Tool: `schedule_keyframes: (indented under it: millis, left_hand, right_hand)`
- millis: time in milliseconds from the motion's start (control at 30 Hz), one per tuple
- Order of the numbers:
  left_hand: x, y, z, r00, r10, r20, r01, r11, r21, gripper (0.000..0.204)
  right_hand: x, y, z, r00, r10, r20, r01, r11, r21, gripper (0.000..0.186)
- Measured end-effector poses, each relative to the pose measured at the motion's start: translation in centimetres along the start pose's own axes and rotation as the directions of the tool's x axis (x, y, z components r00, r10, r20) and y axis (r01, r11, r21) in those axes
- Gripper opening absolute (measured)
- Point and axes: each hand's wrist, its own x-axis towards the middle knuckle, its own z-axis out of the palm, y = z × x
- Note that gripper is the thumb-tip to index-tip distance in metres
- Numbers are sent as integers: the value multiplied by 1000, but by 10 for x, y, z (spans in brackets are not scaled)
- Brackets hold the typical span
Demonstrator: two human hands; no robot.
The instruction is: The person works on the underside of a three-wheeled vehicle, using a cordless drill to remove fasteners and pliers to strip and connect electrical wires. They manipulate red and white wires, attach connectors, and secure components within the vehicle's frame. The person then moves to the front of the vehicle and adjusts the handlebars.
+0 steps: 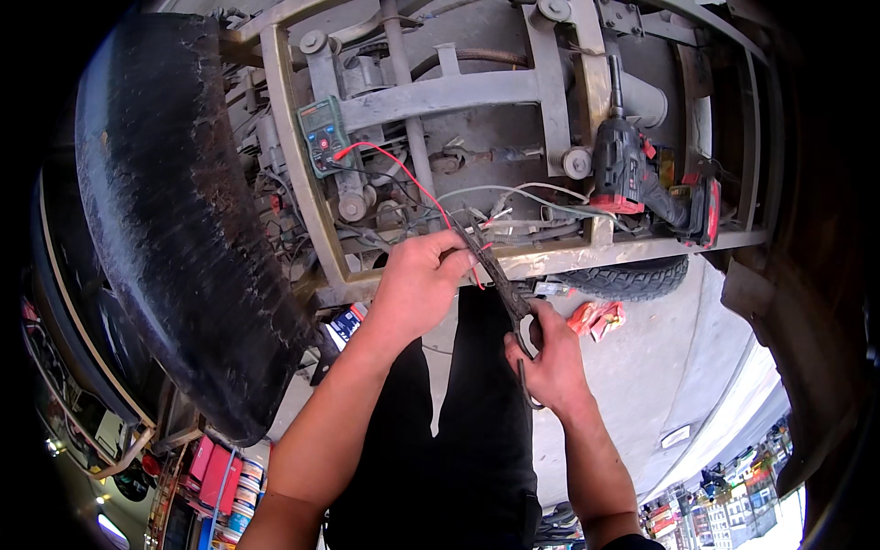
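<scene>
A dark, tape-wrapped wire harness (498, 275) runs slantwise between my two hands. My left hand (420, 286) pinches it near its upper end, thumb and fingers together. Close to those fingers passes the red lead (435, 200) of a green multimeter (321, 137); where the lead's tip ends is hard to make out. My right hand (555, 362) is closed around the harness's lower end, where a loose dark wire hangs below the fingers. The multimeter leans on the metal vehicle frame (302, 183) at the far left of my hands, and its black lead drops among other wires.
A black and red cordless impact wrench (632, 170) lies on the frame's right side. Under the frame rail is a tyre (632, 278), with a crumpled red wrapper (598, 318) on the floor. A large black curved panel (183, 220) rises at left. Loose pale wires cross the frame.
</scene>
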Motion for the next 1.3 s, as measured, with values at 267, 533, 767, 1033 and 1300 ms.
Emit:
schedule_keyframes:
  millis: [267, 533, 767, 1033, 1300]
  left_hand:
    - [-1, 7, -8, 990, 83, 112, -99, 984, 147, 16]
    - [-1, 11, 1, 993, 13, 118, -31, 988, 153, 19]
    - [-6, 15, 15, 948, -46, 314, -14, 982, 186, 34]
    - [-1, -7, 39, 968, -61, 244, 57, 998, 27, 46]
    - [-19, -14, 54, 995, 95, 17, -97, 969, 229, 47]
  right_hand:
    - [-4, 2, 4, 1000, 19, 13, -20, 998, 66, 53]
    - [-7, 19, 8, 983, -119, -141, 128, 990, 59, 49]
    - [-13, 32, 11, 983, -48, -176, 90, 967, 237, 39]
    - [-32, 39, 45, 987, 162, -9, -122, 779, 615, 31]
    - [-18, 34, 56, 908, 418, -27, -161, 408, 899, 17]
